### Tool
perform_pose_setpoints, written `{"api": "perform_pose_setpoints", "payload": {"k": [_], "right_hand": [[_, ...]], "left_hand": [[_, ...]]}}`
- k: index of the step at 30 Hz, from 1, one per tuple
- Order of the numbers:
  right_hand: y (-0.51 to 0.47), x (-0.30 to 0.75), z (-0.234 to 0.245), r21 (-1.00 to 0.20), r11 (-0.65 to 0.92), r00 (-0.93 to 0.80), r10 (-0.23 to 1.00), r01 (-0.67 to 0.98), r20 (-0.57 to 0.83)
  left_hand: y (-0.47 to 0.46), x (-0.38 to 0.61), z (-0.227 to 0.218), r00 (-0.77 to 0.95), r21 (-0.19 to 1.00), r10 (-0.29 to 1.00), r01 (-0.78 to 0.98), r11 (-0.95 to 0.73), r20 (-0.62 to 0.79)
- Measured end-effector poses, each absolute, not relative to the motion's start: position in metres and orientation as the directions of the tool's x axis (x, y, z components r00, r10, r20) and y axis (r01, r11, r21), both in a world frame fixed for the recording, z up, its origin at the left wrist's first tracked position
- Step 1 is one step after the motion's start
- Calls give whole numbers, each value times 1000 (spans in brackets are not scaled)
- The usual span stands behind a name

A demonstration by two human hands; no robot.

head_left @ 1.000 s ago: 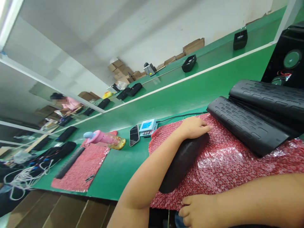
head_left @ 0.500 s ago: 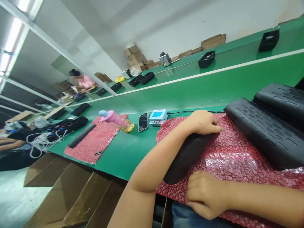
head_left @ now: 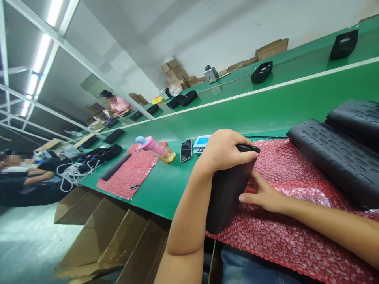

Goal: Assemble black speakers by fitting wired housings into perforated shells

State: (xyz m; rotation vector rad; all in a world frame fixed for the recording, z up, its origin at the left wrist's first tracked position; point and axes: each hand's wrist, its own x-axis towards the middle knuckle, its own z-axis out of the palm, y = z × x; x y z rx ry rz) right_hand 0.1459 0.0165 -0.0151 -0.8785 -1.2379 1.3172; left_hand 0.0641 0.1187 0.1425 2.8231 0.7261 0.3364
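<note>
My left hand (head_left: 226, 152) is closed over the upper end of a long black plastic casing (head_left: 226, 197), fingers bent round its top. The casing is tilted, its lower end close to the table's front edge. Beside its right side is my right hand (head_left: 265, 193), thumb stretched out at the casing's edge and apart from the fingers. Those fingertips are partly hidden behind the casing. Red bubble wrap (head_left: 299, 232) lies under both hands. At the right rest black casings with a pattern of slots, the nearest casing (head_left: 328, 161) leaning towards the wrap.
Left of my arm are a blue-and-white device (head_left: 202, 142), a phone (head_left: 186, 150), a pink tumbler (head_left: 156, 148) and another bubble wrap sheet (head_left: 142, 169). Cardboard (head_left: 97, 228) stands below the table edge. A co-worker (head_left: 32, 173) sits at far left beside white cables (head_left: 74, 173).
My left hand has shifted left and raised the casing's upper end. From a closed fist near the front edge, my right hand has moved up to the casing and opened. The view has turned slightly left.
</note>
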Motion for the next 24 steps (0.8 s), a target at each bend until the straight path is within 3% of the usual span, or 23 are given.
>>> {"api": "perform_pose_setpoints", "payload": {"k": [4, 6, 12, 19, 24], "right_hand": [[23, 144, -11, -884, -6, -183, 979, -468, 90], [24, 144, -11, -863, -32, -194, 978, -504, 78], [21, 141, -8, -855, -1, -188, 976, -519, 113], [26, 142, -8, -900, 63, -202, 965, -431, 165], [36, 141, 4, -942, 114, -284, 936, -316, 209]], "left_hand": [[116, 70, 144, 827, 192, 551, 526, -829, 111], [115, 74, 149, 819, 164, 571, 557, -814, 51], [108, 79, 165, 825, 27, 564, 565, -825, -49], [116, 68, 157, 870, 49, 492, 492, -869, -26], [116, 48, 165, 834, 103, 552, 549, -830, 5]]}}
